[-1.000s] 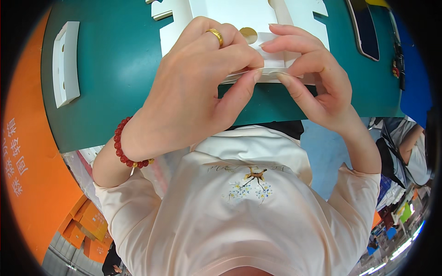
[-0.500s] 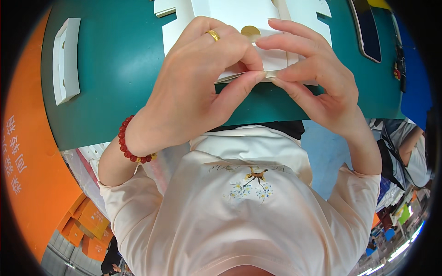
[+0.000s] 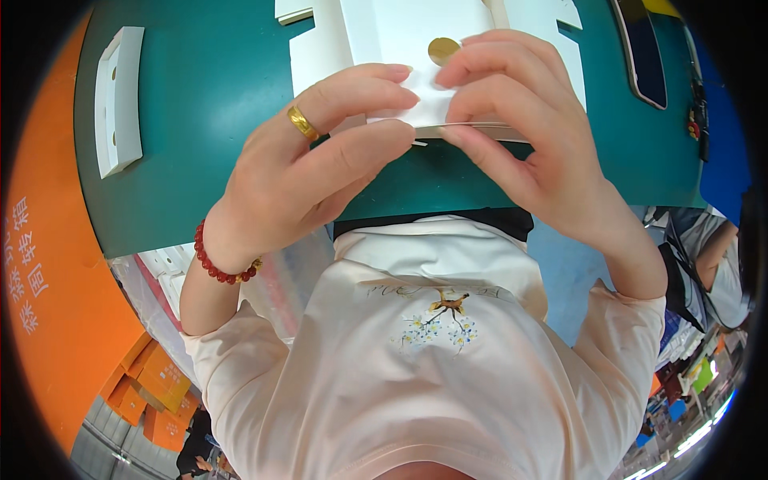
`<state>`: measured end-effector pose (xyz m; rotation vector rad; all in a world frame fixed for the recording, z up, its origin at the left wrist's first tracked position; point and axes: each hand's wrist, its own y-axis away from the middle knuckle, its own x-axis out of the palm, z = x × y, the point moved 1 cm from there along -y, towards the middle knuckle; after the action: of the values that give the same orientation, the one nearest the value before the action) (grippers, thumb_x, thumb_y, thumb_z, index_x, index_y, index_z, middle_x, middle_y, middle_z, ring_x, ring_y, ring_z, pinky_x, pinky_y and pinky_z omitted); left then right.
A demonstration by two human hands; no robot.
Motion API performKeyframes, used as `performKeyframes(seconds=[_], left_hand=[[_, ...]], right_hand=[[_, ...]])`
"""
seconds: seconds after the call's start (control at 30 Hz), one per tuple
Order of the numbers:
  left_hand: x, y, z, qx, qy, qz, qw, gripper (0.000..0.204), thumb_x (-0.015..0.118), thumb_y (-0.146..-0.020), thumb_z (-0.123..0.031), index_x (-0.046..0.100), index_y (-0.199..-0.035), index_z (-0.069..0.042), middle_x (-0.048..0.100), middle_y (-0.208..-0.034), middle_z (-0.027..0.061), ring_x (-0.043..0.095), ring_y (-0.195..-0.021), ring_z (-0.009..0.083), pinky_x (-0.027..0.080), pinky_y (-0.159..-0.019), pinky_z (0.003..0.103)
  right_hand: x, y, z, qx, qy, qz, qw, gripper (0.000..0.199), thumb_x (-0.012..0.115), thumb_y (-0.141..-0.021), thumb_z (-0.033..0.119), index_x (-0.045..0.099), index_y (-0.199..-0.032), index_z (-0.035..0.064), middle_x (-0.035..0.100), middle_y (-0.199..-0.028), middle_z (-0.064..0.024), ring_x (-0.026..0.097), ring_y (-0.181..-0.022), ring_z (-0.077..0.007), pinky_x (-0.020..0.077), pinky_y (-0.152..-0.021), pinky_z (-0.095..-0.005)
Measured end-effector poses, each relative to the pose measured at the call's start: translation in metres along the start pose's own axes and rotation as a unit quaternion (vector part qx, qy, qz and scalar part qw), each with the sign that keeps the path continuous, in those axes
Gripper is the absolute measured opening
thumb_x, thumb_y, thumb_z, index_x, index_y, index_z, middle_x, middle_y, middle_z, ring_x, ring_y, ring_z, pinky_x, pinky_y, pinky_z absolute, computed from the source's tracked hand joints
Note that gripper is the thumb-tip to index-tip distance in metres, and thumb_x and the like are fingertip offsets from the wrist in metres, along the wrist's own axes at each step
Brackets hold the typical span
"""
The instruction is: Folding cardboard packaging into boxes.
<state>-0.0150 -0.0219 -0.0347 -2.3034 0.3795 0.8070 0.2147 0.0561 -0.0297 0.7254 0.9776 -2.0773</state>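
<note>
A white cut-and-creased cardboard box [image 3: 380, 36] lies partly unfolded in front of me, with a round golden-brown spot [image 3: 443, 51] on it that may be a hole. My left hand [image 3: 320, 148], wearing a gold ring and a red bead bracelet, is at its near edge. Its fingers reach over the raised panel, straight and apart from the thumb, which lies along the edge. My right hand [image 3: 524, 120] pinches that same edge between thumb and forefinger, its other fingers curved above the cardboard. The fingers hide part of the panel.
A narrow white cardboard tray [image 3: 120, 104] stands at the left on the green table [image 3: 200, 120]. A dark phone [image 3: 642, 56] lies at the far right, beside small dark items [image 3: 698, 112]. An orange panel [image 3: 48, 160] borders the table's left side.
My left hand has let go of its pinch, moved left and opened its fingers. My right hand has shifted slightly left along the edge. The cardboard has moved slightly right in view.
</note>
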Motion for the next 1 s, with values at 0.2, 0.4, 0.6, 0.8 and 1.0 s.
performKeyframes(seconds=[0.2,0.4,0.6,0.8,1.0], left_hand=[[0.001,0.001,0.001,0.006,-0.041,0.017,0.999,0.029,0.075,-0.08,0.012,0.064,-0.105,0.004,0.066,-0.117,0.0212,0.065,-0.116,0.0431,0.058,-0.091,0.045],[0.012,-0.003,-0.001,-0.013,-0.06,-0.033,0.998,0.024,0.068,-0.083,0.014,0.057,-0.101,0.002,0.066,-0.112,0.019,0.064,-0.117,0.0413,0.058,-0.082,0.037],[0.016,-0.002,-0.003,-0.036,-0.041,-0.057,0.997,0.023,0.062,-0.086,0.015,0.054,-0.101,0.0,0.065,-0.11,0.0174,0.064,-0.117,0.041,0.056,-0.085,0.039],[0.014,-0.002,0.0,-0.011,-0.052,-0.045,0.998,0.021,0.059,-0.088,0.013,0.051,-0.103,0.0,0.066,-0.111,0.0179,0.064,-0.117,0.0407,0.055,-0.087,0.039],[0.014,-0.001,0.002,-0.015,-0.021,-0.053,0.998,0.022,0.06,-0.088,0.015,0.053,-0.103,0.0,0.067,-0.11,0.0179,0.063,-0.118,0.0426,0.055,-0.09,0.042]], right_hand=[[0.007,-0.004,0.004,0.028,-0.005,-0.031,0.999,0.011,0.072,-0.086,0.002,0.066,-0.094,0.0055,0.063,-0.122,-0.0091,0.05,-0.129,-0.0316,0.0443,-0.101,-0.0372],[0.008,-0.005,0.006,0.043,-0.022,-0.024,0.999,0.005,0.068,-0.09,0.002,0.065,-0.095,0.0034,0.062,-0.125,-0.0102,0.047,-0.132,-0.0315,0.0492,-0.098,-0.0354],[0.009,-0.005,0.008,0.059,-0.038,-0.014,0.997,0.004,0.064,-0.092,0.0,0.063,-0.095,0.0021,0.06,-0.128,-0.0119,0.046,-0.133,-0.0316,0.0526,-0.095,-0.0344],[0.008,-0.005,0.008,0.052,-0.022,-0.013,0.998,0.004,0.061,-0.093,-0.001,0.062,-0.096,0.0019,0.06,-0.128,-0.0118,0.047,-0.132,-0.0322,0.0507,-0.095,-0.0347],[0.008,-0.005,0.008,0.037,0.012,-0.005,0.999,0.007,0.062,-0.091,-0.001,0.063,-0.096,0.0032,0.061,-0.126,-0.0106,0.048,-0.132,-0.0335,0.0436,-0.103,-0.0406]])
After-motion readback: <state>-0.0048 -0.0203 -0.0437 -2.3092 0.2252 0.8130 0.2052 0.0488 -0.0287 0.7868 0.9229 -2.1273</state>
